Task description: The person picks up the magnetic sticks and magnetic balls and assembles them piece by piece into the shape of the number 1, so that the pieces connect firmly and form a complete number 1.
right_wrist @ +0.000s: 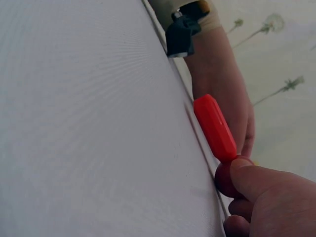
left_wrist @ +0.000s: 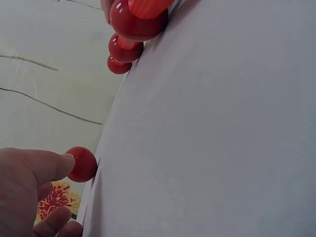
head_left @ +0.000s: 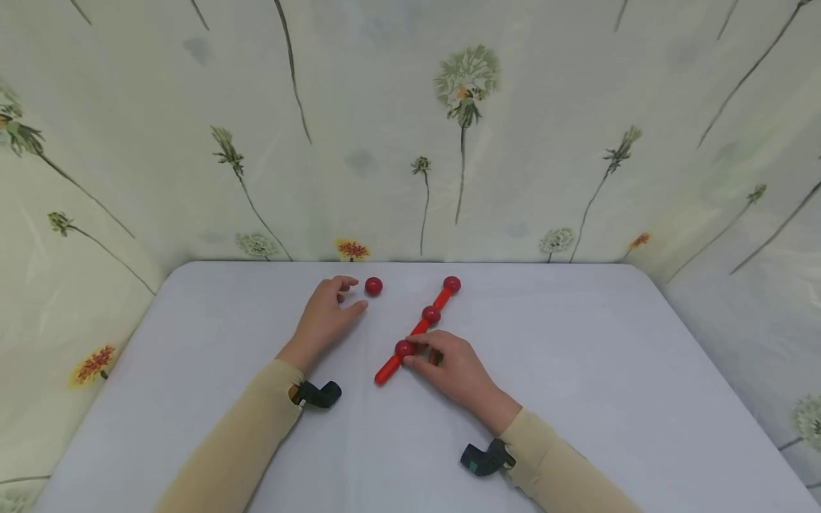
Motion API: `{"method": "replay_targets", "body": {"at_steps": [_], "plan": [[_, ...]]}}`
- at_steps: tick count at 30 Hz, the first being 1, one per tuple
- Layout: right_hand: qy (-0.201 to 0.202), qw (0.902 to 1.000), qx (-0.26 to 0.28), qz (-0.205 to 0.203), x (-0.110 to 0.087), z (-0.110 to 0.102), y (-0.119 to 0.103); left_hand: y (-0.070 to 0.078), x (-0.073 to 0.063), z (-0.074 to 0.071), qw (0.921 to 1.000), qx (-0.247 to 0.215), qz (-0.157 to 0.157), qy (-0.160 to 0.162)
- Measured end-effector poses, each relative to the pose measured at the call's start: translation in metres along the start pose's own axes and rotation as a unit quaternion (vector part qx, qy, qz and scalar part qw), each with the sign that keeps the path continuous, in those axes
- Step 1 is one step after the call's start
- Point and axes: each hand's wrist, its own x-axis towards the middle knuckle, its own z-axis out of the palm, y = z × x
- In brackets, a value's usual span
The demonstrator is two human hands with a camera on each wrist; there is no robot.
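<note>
A straight chain of red rods and darker red balls lies slanted across the white table. Its near end is a faceted red rod (head_left: 388,370), joined to a red ball (head_left: 403,348). My right hand (head_left: 458,363) pinches that ball between thumb and forefinger; the right wrist view shows the thumb (right_wrist: 261,177) on it. Farther along come a middle ball (head_left: 431,314) and an end ball (head_left: 452,284), with rods between them. A loose red ball (head_left: 373,286) sits left of the chain. Beside it my left hand (head_left: 323,313) has thumb and fingers spread, a small gap from the ball.
The white tabletop (head_left: 577,370) ends at a back edge close behind the loose ball and the chain's far end. A flower-patterned curtain (head_left: 385,142) hangs behind and at both sides. Dark wrist cameras (head_left: 321,394) sit on both sleeves, just over the table.
</note>
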Motion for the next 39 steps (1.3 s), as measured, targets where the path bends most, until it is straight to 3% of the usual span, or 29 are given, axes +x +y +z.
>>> {"method": "replay_targets", "body": {"at_steps": [7, 13, 21, 30, 39], "plan": [[-0.006, 1.0000, -0.003, 0.008, 0.001, 0.000, -0.001, -0.006, 0.015, 0.009, 0.9999, -0.009, 0.002, 0.009], [0.003, 1.0000, -0.001, 0.007, 0.000, -0.002, 0.001, -0.005, 0.025, 0.014, 0.9995, -0.006, 0.031, -0.003], [0.006, 1.0000, 0.007, -0.001, 0.000, 0.000, 0.002, -0.002, 0.027, 0.014, 0.9966, 0.049, 0.066, -0.013], [0.004, 0.9999, 0.006, -0.007, 0.002, 0.001, 0.003, 0.000, 0.028, 0.015, 0.9939, 0.090, 0.064, -0.005], [0.006, 1.0000, 0.005, 0.001, 0.002, 0.001, 0.002, -0.002, 0.027, 0.018, 0.9937, 0.086, 0.070, 0.010]]}}
